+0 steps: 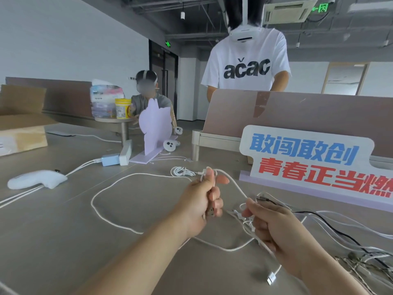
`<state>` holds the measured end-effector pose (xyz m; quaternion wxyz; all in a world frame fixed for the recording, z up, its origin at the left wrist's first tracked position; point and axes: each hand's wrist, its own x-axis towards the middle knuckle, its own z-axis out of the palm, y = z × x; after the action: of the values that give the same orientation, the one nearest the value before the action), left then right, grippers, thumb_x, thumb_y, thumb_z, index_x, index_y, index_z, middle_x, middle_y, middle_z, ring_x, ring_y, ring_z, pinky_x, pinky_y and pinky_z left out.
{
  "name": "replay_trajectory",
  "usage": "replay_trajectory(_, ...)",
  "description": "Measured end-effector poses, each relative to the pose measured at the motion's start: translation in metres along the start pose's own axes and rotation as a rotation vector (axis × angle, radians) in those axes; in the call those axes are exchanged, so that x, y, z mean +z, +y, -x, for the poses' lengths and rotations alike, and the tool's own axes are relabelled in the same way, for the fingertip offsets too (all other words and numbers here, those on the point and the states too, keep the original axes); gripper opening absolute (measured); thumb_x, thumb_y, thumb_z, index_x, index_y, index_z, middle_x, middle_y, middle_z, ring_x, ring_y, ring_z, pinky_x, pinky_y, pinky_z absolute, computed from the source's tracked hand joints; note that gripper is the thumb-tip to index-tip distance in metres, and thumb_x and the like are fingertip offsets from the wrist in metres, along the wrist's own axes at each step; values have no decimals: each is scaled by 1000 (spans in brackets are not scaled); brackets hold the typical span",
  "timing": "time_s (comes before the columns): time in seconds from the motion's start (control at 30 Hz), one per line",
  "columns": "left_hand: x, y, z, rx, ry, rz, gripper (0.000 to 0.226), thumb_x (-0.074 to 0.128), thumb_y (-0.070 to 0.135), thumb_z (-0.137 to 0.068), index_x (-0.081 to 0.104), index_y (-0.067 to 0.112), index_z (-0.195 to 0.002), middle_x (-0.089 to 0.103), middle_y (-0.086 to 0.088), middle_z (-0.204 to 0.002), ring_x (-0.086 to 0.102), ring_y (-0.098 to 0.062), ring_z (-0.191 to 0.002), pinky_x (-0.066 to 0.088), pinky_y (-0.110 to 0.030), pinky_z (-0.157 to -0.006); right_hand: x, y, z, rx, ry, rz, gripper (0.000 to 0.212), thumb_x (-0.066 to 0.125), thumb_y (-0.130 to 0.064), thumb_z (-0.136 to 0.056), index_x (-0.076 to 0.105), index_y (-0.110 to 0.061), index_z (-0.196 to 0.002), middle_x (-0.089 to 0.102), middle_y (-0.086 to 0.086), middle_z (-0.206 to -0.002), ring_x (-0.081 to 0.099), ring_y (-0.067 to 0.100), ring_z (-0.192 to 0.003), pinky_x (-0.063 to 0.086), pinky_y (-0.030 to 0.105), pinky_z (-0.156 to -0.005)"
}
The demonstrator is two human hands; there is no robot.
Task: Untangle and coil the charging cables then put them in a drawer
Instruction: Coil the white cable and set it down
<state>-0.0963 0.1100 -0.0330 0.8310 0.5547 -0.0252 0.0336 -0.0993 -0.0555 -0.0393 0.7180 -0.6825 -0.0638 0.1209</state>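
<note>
The left hand (205, 201) is raised over the middle of the table (63, 241), fist closed, thumb pressed against the forefinger; it pinches a white cable (102, 191) near one end, a short loop of it poking up above the thumb. From that grip the cable runs left and near in a wide open loop lying flat on the table, comes back under the left forearm, and passes on toward the right hand (274, 228); another stretch arcs from the top of the fist down to the right, toward the right hand's thumb.

The right hand is lower and nearer, fingers curled shut around a bunch of thin white cables; how many it holds I cannot tell. One strand falls from under that hand to a flat white plug (271, 278) lying on the table just near of the wrist.

To the right of the right hand lies a tangle (348, 239) of white cables and one black one, trailing off to the right edge. A small coiled cable (180, 171) rests on the table just beyond the left hand, apart from it. A sign (314, 165) with blue and red characters stands far right; a blue charger (110, 160) sits far left.
</note>
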Motion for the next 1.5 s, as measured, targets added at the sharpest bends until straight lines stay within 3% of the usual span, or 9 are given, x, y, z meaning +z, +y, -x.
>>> replay_trajectory(0.17, 1, 0, 3, -52, -98, -153, 36, 57, 49, -78, 63, 14, -84, 28, 6, -43, 22, -5, -33, 14, -14, -36, -8, 6, -5, 18, 115, 47, 29, 57, -27, -91, 63, -5, -74, 26, -4, -48, 18, 10, -41, 13, 19, -40)
replay_trajectory(0.4, -2, -8, -3, 10, 18, -337, 46, 38, 45, -99, 70, 13, -98, 45, 1, -46, 34, -9, -35, 32, -17, -37, -9, 10, -6, 49, 126, 80, 28, 60, -28, -88, 65, -3, -77, 26, -5, -48, 19, 9, -39, 13, 19, -41)
replay_trajectory(0.63, -6, 5, -11, 71, 164, 348, 44, 30, 44, -99, 62, 14, -94, 74, -1, -77, 72, -14, -72, 59, -32, -63, -5, -4, -1, 204, -103, -256, 19, 65, -9, -75, 61, 0, -91, 22, -5, -50, 16, 4, -34, 14, 14, -28)
replay_trajectory(0.73, -12, 12, -11, 76, 221, 511, 41, 36, 43, -99, 56, 14, -77, 65, 2, -58, 67, -12, -53, 57, -30, -50, -10, -11, 2, 306, -251, -342, 35, 82, -3, -54, 67, -2, -86, 24, -5, -53, 18, 2, -33, 15, 11, -25)
replay_trajectory(0.87, -13, 12, -15, 74, 224, 458, 43, 33, 47, -99, 46, 20, -67, 45, 8, -51, 43, -8, -39, 42, -19, -42, -8, -7, 5, 390, -158, -65, 12, 67, -12, -74, 66, 0, -71, 32, -1, -50, 21, 6, -35, 17, 13, -27)
replay_trajectory(1.0, -10, 7, -19, 27, 254, 273, 44, 34, 44, -101, 40, 19, -65, 36, 7, -46, 26, -9, -34, 26, -18, -38, -6, 8, 1, -58, 281, 612, 39, 76, -38, -70, 61, -5, -56, 47, 3, -40, 38, 15, -36, 31, 21, -42)
replay_trajectory(1.1, -8, -4, -21, -12, 252, -63, 36, 39, 36, -101, 40, 17, -70, 41, 2, -57, 32, -11, -39, 32, -20, -45, -1, 3, 1, -295, 520, 684, 38, 77, -39, -69, 60, -8, -54, 57, 2, -44, 50, 18, -46, 36, 26, -49)
replay_trajectory(1.33, 0, -30, -3, -13, -87, -762, 54, 32, 62, -93, 50, 16, -70, 47, -2, -58, 39, -13, -44, 34, -23, -49, 2, 6, 3, -558, 464, 774, 16, 80, -23, -69, 65, -18, -67, 52, -6, -52, 49, 10, -56, 35, 16, -54)
replay_trajectory(1.5, 14, -25, 11, -165, -411, -631, 67, 12, 70, -88, 56, 23, -71, 56, 4, -66, 40, -8, -51, 34, -17, -44, 7, 3, 7, -507, 378, 638, 11, 75, -13, -74, 67, -19, -70, 63, -1, -57, 57, 16, -53, 45, 27, -53)
